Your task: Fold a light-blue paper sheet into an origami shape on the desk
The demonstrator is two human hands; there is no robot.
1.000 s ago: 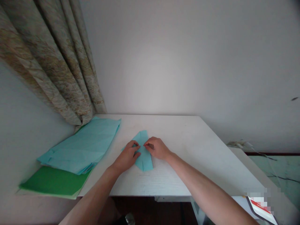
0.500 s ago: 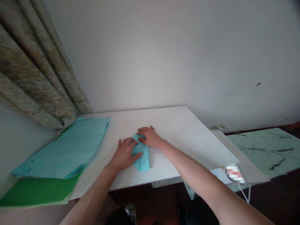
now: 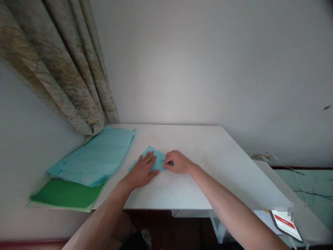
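Note:
A folded piece of light blue paper [image 3: 159,155] lies on the white table [image 3: 192,194], one corner pointing toward the wall. My left hand [image 3: 144,170] rests flat on its left part, fingers spread, hiding much of that side. With thumb and fingertips, my right hand [image 3: 179,161] pinches the paper's right corner. A crease runs across the paper between the two hands.
At the left, a stack of light blue paper sheets [image 3: 96,156] lies on green sheets [image 3: 70,194]. A patterned curtain [image 3: 78,69] hangs behind them. A phone-like device [image 3: 284,224] with a bright screen sits below the table's right edge. The wall [image 3: 169,69] stands behind.
The paper has turned so its long side runs more sideways. My right hand has gone from lying over its top to pinching its right corner. The view has shifted left.

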